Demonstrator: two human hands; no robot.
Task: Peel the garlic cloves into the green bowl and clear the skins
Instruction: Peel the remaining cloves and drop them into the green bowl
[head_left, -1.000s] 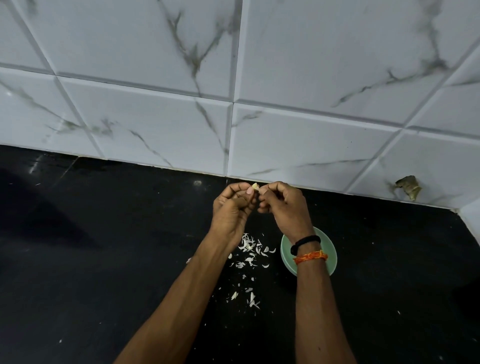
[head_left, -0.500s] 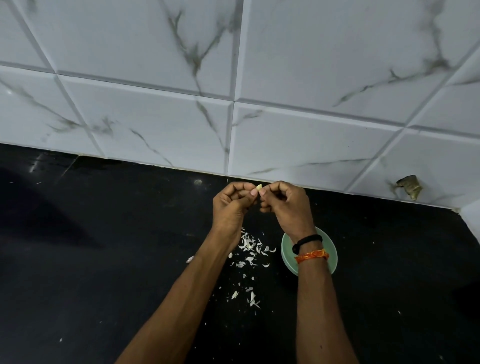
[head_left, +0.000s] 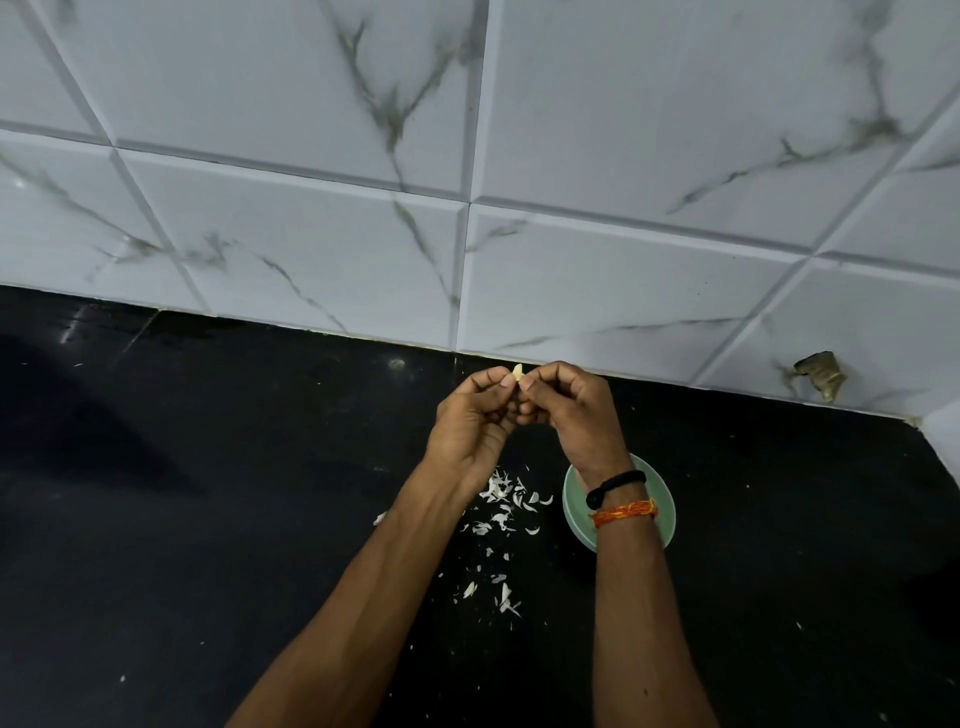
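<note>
A small pale garlic clove (head_left: 517, 371) is pinched between the fingertips of both hands, held up above the black counter near the wall. My left hand (head_left: 475, 421) and my right hand (head_left: 569, 410) meet at the clove, fingers curled round it. Only the clove's tip shows. The green bowl (head_left: 662, 499) stands on the counter below my right wrist, which hides most of it and its contents. White garlic skins (head_left: 501, 506) lie scattered on the counter left of the bowl, under my hands.
The black counter (head_left: 208, 493) runs back to a white marble-pattern tiled wall (head_left: 571, 234). A broken patch in the tile (head_left: 821, 375) sits at the right. A white corner (head_left: 943, 431) juts in at the far right.
Both hands stay together at the same spot, fingers working on the clove. The clove's tip shows slightly more between the fingertips. Bowl and skins have not moved.
</note>
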